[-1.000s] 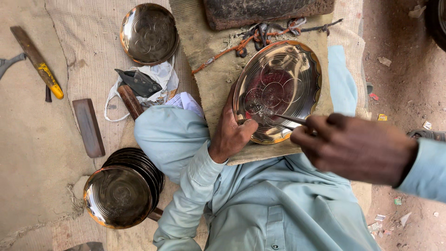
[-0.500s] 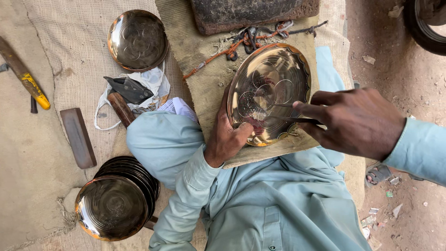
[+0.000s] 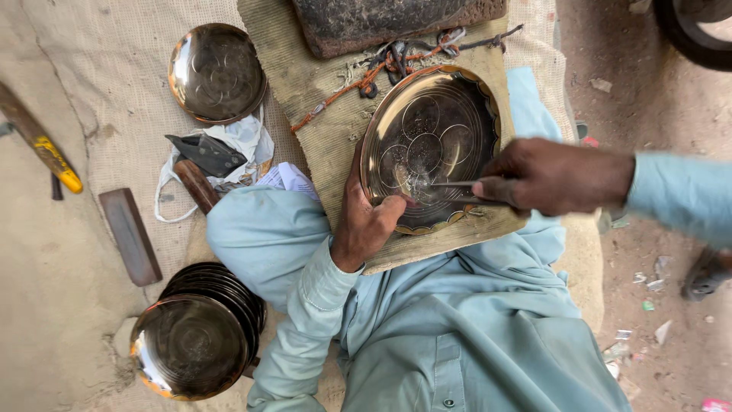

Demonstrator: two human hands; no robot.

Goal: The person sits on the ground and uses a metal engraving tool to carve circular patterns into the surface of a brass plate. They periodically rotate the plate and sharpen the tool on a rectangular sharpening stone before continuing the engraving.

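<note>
A shiny brass plate [image 3: 450, 107] with engraved circles lies on a wooden board [image 3: 320, 99] over my lap. My left hand [image 3: 366, 221] grips the plate's near rim, thumb on its inner face. My right hand [image 3: 553, 175] is closed around a thin metal tool [image 3: 450, 184], whose tip rests on the plate's centre pattern. Both sleeves are light blue.
A stack of dark metal plates [image 3: 198, 336] sits at lower left, a single plate [image 3: 216, 72] at upper left. A wooden-handled tool on white cloth [image 3: 206, 164], a flat dark block [image 3: 130, 236], a yellow-tipped tool [image 3: 42, 145] and a dark slab [image 3: 381, 19] lie around.
The view has shifted a little, so the plate sits further right in the frame. My right hand has moved slightly right along the plate with the tool. My left hand keeps its grip.
</note>
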